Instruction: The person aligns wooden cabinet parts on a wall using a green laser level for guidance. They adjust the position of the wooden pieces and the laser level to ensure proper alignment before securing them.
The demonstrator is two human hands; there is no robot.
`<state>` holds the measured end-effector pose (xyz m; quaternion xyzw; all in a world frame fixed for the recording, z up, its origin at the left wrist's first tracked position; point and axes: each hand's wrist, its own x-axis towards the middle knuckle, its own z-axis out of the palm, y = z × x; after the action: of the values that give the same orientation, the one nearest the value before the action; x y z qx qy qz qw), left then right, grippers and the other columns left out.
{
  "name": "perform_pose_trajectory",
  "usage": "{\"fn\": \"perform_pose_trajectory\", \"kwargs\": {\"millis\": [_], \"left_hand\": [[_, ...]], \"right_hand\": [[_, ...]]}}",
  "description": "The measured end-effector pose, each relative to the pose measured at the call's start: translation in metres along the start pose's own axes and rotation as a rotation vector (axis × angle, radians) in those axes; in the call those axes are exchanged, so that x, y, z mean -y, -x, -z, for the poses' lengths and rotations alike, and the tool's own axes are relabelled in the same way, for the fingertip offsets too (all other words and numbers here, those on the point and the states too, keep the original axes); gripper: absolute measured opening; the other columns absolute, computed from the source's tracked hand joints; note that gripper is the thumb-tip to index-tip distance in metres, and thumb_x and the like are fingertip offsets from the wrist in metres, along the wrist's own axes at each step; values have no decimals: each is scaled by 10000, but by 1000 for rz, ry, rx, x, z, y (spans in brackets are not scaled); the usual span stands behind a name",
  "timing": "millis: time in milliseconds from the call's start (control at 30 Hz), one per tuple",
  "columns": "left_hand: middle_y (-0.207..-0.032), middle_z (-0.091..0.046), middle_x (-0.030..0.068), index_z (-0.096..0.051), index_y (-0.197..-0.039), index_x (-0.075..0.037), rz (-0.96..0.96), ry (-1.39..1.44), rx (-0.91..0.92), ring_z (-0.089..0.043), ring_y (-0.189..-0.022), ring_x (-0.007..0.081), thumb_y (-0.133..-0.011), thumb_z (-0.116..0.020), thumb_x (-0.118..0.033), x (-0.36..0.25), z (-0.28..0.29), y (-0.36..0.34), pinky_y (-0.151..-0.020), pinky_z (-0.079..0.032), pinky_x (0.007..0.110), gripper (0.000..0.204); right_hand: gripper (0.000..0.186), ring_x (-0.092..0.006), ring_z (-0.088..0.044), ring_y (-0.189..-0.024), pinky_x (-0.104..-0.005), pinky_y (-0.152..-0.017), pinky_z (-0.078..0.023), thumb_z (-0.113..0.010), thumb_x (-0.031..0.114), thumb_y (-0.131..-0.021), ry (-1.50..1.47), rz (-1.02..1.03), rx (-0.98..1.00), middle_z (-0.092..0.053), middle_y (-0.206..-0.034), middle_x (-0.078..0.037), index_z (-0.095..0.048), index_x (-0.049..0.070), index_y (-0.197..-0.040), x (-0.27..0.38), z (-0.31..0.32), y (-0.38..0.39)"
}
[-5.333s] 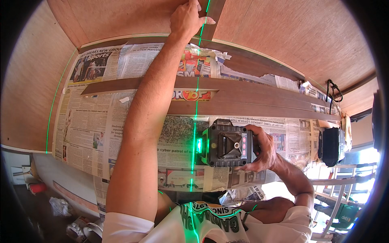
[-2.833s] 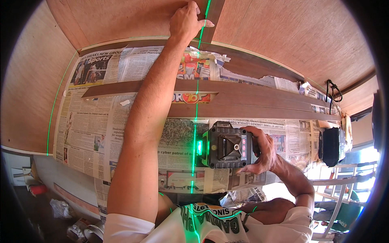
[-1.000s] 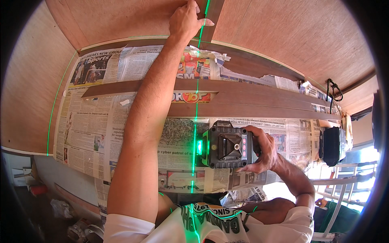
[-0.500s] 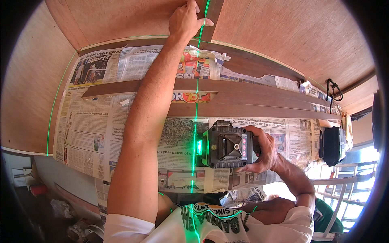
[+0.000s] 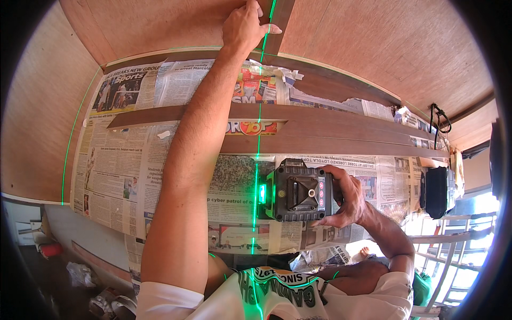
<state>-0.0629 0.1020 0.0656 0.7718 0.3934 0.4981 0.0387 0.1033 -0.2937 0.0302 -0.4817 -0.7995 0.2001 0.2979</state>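
My right hand [image 5: 348, 197] grips the right side of a black laser level [image 5: 300, 193], thumb below and fingers above. The laser level gives off a bright green glow at its left side. It is held over the newspaper-covered board [image 5: 176, 213]. At the top, my left hand [image 5: 244, 28] rests against the wood panel beside a dark brown strip [image 5: 276, 33]. Its thumb sticks out to the right over the strip, next to the green laser line [image 5: 260, 112]. The tips of its other fingers are partly out of sight at the upper edge.
Brown wooden strips [image 5: 320, 124] lie across the newspaper. Plywood panels [image 5: 373, 48] rise behind and at the left. To the right are a black case-like object [image 5: 436, 192], a black cord [image 5: 440, 120] and a metal ladder-like frame [image 5: 453, 250]. A plastic bag [image 5: 81, 274] lies low at left.
Both hands and the laser level stay in place. Below my right arm, my leg has shifted, and what looks like toes now shows there. The green object at lower right shows less.
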Motion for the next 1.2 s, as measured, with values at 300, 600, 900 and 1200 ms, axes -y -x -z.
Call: {"fn": "perform_pose_trajectory", "kwargs": {"millis": [300,600,900,1200], "left_hand": [[-784,-676,154,-544,-981,-39,3,24,1,-689,-775,357,-621,-994,-393,-1,0,-1,-701,-542,477,676],[-779,-677,156,-543,-977,-39,-14,30,-12,-690,-771,362,-621,-995,-388,-1,1,-1,-697,-543,478,673],[-780,-678,152,-549,-974,-40,-9,8,-5,-691,-778,357,-619,-994,-387,-2,1,1,-696,-540,478,667],[-823,-723,108,-578,-968,-57,-75,-44,-36,-722,-804,302,-659,-927,-545,12,-8,3,-694,-559,433,675]], "right_hand": [[1078,-110,-503,-459,-300,-483,-419,-947,584,-694,2,-16,16,-548,-619,3,-460,-48,-1419,0,1,1],[1077,-116,-508,-460,-302,-486,-426,-953,575,-686,-7,-36,31,-576,-655,-10,-459,-44,-1416,1,2,2],[1188,-112,-522,-479,-299,-497,-459,-950,634,-646,8,-28,40,-669,-797,-75,-427,-55,-1461,0,3,2],[1498,-154,-578,-523,-325,-543,-528,-922,755,-543,-63,-31,89,-633,-1360,-222,-235,-69,-1588,-2,6,1]]}}
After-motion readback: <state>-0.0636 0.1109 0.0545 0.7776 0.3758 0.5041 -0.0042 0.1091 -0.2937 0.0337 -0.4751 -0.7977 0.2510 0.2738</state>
